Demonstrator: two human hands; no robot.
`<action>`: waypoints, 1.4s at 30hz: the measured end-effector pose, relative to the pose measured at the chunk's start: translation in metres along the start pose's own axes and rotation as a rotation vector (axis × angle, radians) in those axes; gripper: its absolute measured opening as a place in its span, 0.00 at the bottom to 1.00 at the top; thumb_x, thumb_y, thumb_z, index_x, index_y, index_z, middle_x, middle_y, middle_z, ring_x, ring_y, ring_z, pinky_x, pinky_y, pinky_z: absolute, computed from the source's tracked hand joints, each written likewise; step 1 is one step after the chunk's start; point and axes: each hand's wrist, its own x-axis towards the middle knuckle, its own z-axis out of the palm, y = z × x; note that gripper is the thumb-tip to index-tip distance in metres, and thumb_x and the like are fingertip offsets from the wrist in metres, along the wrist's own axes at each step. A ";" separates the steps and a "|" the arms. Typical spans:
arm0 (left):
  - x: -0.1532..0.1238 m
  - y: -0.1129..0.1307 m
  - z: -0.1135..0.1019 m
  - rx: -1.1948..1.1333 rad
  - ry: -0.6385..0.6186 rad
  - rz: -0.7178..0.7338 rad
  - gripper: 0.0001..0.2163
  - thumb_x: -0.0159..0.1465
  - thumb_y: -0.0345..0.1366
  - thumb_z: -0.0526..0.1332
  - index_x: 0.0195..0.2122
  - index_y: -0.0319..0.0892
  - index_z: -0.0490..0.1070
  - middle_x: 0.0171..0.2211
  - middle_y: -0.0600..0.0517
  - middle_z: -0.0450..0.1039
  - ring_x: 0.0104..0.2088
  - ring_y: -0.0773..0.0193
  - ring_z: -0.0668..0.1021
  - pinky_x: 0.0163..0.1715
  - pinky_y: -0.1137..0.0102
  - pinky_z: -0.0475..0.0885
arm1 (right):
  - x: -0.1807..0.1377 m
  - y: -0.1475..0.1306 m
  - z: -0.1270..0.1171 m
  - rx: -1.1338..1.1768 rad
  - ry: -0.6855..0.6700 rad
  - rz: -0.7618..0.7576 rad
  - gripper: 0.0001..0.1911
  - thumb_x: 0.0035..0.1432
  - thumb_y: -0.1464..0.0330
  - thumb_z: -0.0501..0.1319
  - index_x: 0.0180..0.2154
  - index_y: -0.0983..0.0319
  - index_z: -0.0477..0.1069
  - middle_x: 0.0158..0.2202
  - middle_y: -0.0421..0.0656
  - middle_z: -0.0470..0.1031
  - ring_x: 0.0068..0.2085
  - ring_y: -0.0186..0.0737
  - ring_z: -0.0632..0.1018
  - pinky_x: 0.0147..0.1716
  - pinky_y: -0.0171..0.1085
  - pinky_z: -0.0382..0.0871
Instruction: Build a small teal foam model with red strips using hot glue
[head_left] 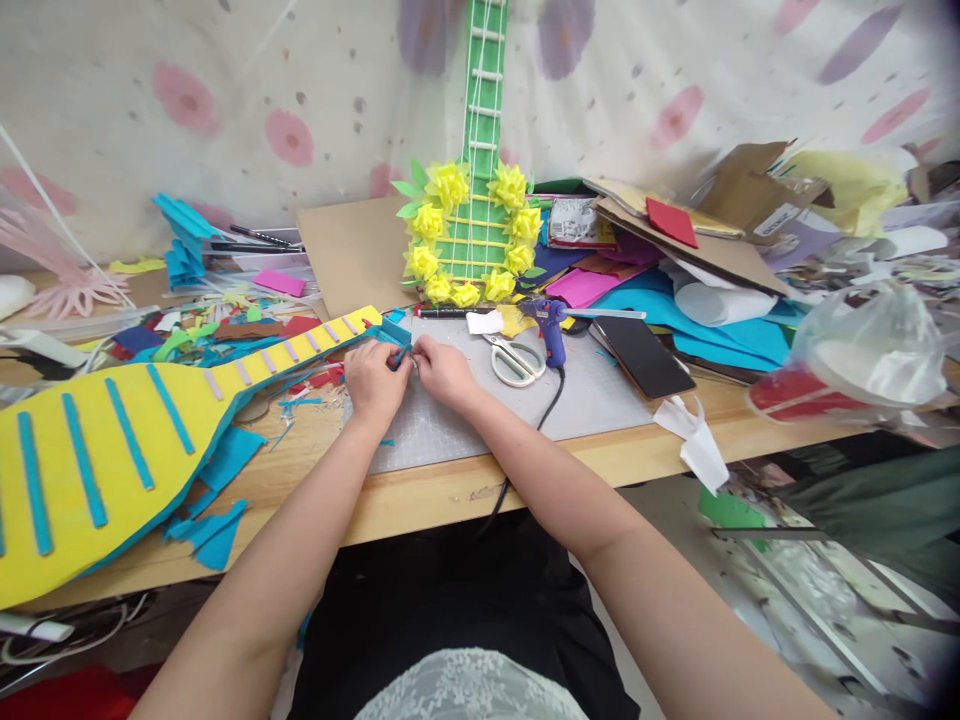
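Note:
A yellow foam guitar (112,440) with teal strips and teal edging lies flat across the left of the bench, its neck end near the middle. My left hand (375,380) and my right hand (444,372) meet at that neck end. Both are closed in a pinch on the teal edging strip (397,345) there. They rest on a grey cutting mat (570,400).
White-handled scissors (516,360) and a blue glue gun (551,330) lie just right of my hands. A black phone (645,356) sits further right. A green guitar with yellow flowers (472,230) leans on the wall. Foam scraps, cardboard (352,250) and a plastic bag (877,350) crowd the bench.

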 end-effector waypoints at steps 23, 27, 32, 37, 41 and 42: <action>0.000 0.001 -0.003 0.017 -0.019 -0.014 0.05 0.53 0.35 0.59 0.30 0.44 0.72 0.28 0.51 0.73 0.35 0.58 0.74 0.39 0.63 0.61 | -0.001 0.003 -0.001 0.023 -0.041 0.016 0.08 0.58 0.71 0.51 0.36 0.58 0.67 0.30 0.39 0.74 0.34 0.38 0.73 0.37 0.36 0.64; 0.001 0.001 -0.002 0.036 -0.023 -0.020 0.05 0.53 0.35 0.58 0.30 0.44 0.72 0.29 0.51 0.73 0.35 0.57 0.74 0.39 0.63 0.61 | 0.000 0.004 -0.001 0.024 -0.043 0.019 0.07 0.58 0.71 0.51 0.36 0.59 0.67 0.31 0.39 0.74 0.35 0.38 0.73 0.37 0.36 0.64; 0.000 0.003 -0.002 0.036 -0.032 -0.014 0.06 0.55 0.35 0.57 0.31 0.44 0.73 0.29 0.50 0.73 0.36 0.57 0.74 0.39 0.63 0.61 | 0.000 0.005 -0.001 0.027 -0.036 0.024 0.07 0.58 0.71 0.51 0.35 0.59 0.67 0.30 0.39 0.74 0.34 0.38 0.73 0.36 0.36 0.64; 0.001 0.003 -0.003 0.038 -0.037 -0.017 0.05 0.56 0.37 0.58 0.30 0.44 0.73 0.30 0.50 0.74 0.36 0.57 0.74 0.39 0.63 0.60 | 0.000 0.004 -0.002 0.038 -0.042 0.026 0.07 0.58 0.71 0.51 0.35 0.59 0.67 0.29 0.38 0.73 0.33 0.37 0.73 0.36 0.35 0.64; 0.002 0.001 -0.002 0.047 -0.033 0.003 0.06 0.57 0.37 0.57 0.28 0.44 0.72 0.29 0.50 0.73 0.35 0.57 0.74 0.38 0.63 0.60 | -0.002 0.003 -0.003 0.048 -0.050 0.032 0.07 0.58 0.70 0.51 0.35 0.59 0.67 0.28 0.38 0.73 0.32 0.37 0.73 0.36 0.36 0.64; 0.002 0.001 -0.002 0.050 -0.031 0.006 0.06 0.57 0.37 0.57 0.28 0.44 0.72 0.29 0.50 0.73 0.35 0.57 0.73 0.38 0.63 0.60 | -0.002 0.003 -0.004 0.050 -0.050 0.032 0.07 0.58 0.71 0.51 0.35 0.59 0.68 0.29 0.38 0.73 0.32 0.37 0.73 0.37 0.36 0.64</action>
